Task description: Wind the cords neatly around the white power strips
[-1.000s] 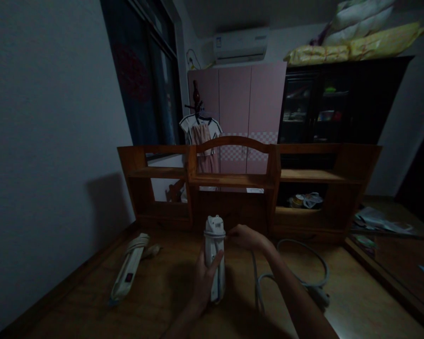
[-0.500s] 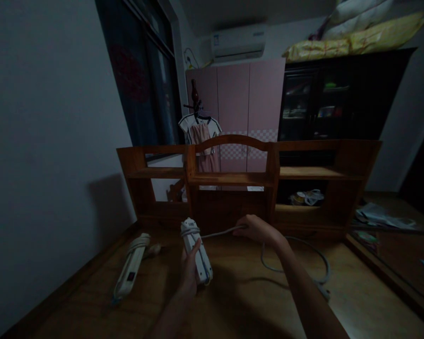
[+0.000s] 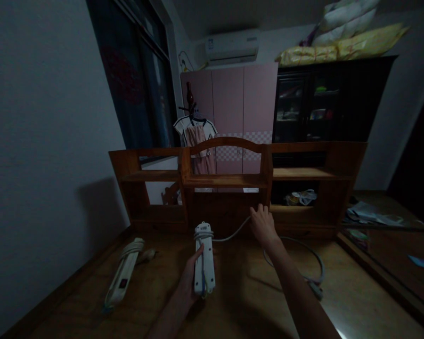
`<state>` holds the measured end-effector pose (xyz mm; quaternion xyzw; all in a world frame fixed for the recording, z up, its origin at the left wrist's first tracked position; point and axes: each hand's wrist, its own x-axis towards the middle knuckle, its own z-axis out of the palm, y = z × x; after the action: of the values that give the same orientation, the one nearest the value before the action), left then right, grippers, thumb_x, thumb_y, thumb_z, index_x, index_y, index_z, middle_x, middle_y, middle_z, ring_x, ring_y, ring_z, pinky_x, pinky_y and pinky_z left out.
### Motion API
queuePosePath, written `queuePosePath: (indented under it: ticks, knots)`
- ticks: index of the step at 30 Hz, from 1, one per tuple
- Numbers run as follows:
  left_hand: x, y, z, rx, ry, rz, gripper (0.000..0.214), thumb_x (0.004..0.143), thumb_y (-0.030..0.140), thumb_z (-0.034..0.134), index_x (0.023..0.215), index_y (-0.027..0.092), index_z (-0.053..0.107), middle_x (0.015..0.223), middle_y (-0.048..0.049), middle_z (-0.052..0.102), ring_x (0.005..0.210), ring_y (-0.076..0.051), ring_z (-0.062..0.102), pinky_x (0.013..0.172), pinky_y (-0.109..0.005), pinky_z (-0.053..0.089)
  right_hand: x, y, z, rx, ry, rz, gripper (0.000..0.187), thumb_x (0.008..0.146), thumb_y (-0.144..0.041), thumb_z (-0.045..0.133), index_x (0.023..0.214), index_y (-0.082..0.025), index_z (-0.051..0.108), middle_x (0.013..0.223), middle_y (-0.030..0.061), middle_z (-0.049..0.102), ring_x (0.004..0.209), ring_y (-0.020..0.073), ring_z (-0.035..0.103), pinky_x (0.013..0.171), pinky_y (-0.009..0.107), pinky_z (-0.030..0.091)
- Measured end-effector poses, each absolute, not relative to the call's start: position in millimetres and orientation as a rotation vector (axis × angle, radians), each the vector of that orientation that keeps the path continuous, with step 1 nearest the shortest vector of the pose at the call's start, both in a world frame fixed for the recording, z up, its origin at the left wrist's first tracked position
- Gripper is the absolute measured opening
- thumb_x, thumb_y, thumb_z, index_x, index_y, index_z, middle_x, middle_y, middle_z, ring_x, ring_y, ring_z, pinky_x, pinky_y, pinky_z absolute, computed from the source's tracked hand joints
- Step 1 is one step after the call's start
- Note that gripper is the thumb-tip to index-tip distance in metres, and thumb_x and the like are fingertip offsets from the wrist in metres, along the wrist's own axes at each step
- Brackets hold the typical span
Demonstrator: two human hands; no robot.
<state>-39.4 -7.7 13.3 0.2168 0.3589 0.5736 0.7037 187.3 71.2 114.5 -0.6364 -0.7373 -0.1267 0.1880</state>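
Observation:
My left hand (image 3: 191, 274) is closed around a white power strip (image 3: 204, 263), held up with its screwed underside facing me. Several turns of grey cord are wound about its far end. From there the power cord (image 3: 230, 237) sags across to my right hand (image 3: 263, 225), whose fingers are closed on it. Beyond that hand the cord loops over the wooden surface and ends in a plug (image 3: 315, 288) at the right. Left of my left hand lies a second power strip (image 3: 122, 278), cream-coloured, with its own cord wrapped round its far end.
A wooden shelf unit (image 3: 226, 180) stands along the back of the wooden surface (image 3: 243, 306). A plastic bag and a tape roll (image 3: 294, 198) sit in its right compartment. A raised edge (image 3: 378, 282) runs down the right; a wall (image 3: 56, 165) is at left.
My right hand has moved a little right and up, with the cord. The power strip has turned more upright and shifted right in my left hand. The view has shifted slightly too.

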Motion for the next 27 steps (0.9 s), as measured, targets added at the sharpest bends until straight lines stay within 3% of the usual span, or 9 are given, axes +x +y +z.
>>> queuePosePath:
  ticks: [3, 6, 8, 10, 13, 21, 27]
  knots:
    - [-40.2, -7.4, 14.5, 0.496, 0.652, 1.223, 0.035, 0.082, 0.042, 0.061, 0.095, 0.009, 0.063, 0.072, -0.0054, 0.064, 0.059, -0.013, 0.062, 0.056, -0.021, 0.048, 174.7, 70.3, 107.4, -1.608, -2.222, -0.386, 0.034, 0.079, -0.010, 0.053, 0.113, -0.013, 0.059, 0.118, 0.0187, 0.053, 0.117, 0.0308, 0.043, 0.098, 0.042, 0.030]
    - [-40.8, -9.9, 17.4, 0.536, 0.607, 1.224, 0.038, 0.083, 0.042, 0.059, 0.099, 0.008, 0.062, 0.077, -0.0070, 0.065, 0.062, -0.013, 0.063, 0.057, -0.021, 0.048, 154.9, 70.0, 97.7, -1.297, -2.430, -0.133, 0.036, 0.076, -0.008, 0.055, 0.111, -0.012, 0.059, 0.118, 0.0171, 0.055, 0.120, 0.0284, 0.042, 0.103, 0.040, 0.024]
    - [-41.2, -12.5, 19.3, 0.564, 0.556, 1.209, 0.039, 0.084, 0.043, 0.057, 0.100, 0.008, 0.062, 0.077, -0.0069, 0.064, 0.062, -0.013, 0.062, 0.056, -0.021, 0.047, 141.5, 71.1, 90.0, -1.117, -2.552, 0.091, 0.037, 0.074, -0.008, 0.057, 0.110, -0.015, 0.060, 0.115, 0.0126, 0.059, 0.112, 0.0235, 0.050, 0.096, 0.033, 0.032]
    - [-42.5, -14.4, 20.2, 0.587, 0.498, 1.199, 0.039, 0.085, 0.044, 0.056, 0.101, 0.008, 0.061, 0.076, -0.0067, 0.063, 0.061, -0.012, 0.061, 0.056, -0.021, 0.046, 131.5, 72.9, 83.3, -1.021, -2.631, 0.247, 0.031, 0.076, -0.013, 0.058, 0.106, -0.019, 0.061, 0.103, 0.0065, 0.065, 0.095, 0.0175, 0.059, 0.079, 0.024, 0.040]
    - [-46.2, -14.3, 19.7, 0.604, 0.446, 1.212, 0.039, 0.085, 0.043, 0.056, 0.104, 0.009, 0.059, 0.077, -0.0067, 0.063, 0.061, -0.012, 0.060, 0.055, -0.021, 0.045, 126.8, 75.7, 78.9, -1.003, -2.641, 0.341, 0.015, 0.082, -0.022, 0.056, 0.093, -0.018, 0.064, 0.084, 0.0027, 0.068, 0.073, 0.0127, 0.061, 0.060, 0.019, 0.035]
    - [-45.8, -11.8, 23.3, 0.572, 0.452, 1.224, 0.040, 0.086, 0.042, 0.056, 0.107, 0.008, 0.057, 0.077, -0.0066, 0.063, 0.062, -0.013, 0.061, 0.056, -0.021, 0.045, 137.3, 78.6, 84.9, -1.000, -2.532, 0.354, 0.026, 0.088, -0.036, 0.052, 0.081, -0.015, 0.065, 0.073, 0.0026, 0.065, 0.065, 0.0102, 0.056, 0.056, 0.019, 0.029]
    - [-46.5, -13.2, 23.8, 0.575, 0.528, 1.269, 0.040, 0.084, 0.040, 0.059, 0.110, 0.009, 0.057, 0.080, -0.0068, 0.065, 0.064, -0.014, 0.063, 0.057, -0.022, 0.048, 149.7, 82.3, 89.6, -1.011, -2.435, 0.404, 0.035, 0.084, -0.047, 0.057, 0.077, -0.014, 0.067, 0.066, 0.0008, 0.062, 0.059, 0.0096, 0.052, 0.053, 0.019, 0.028]
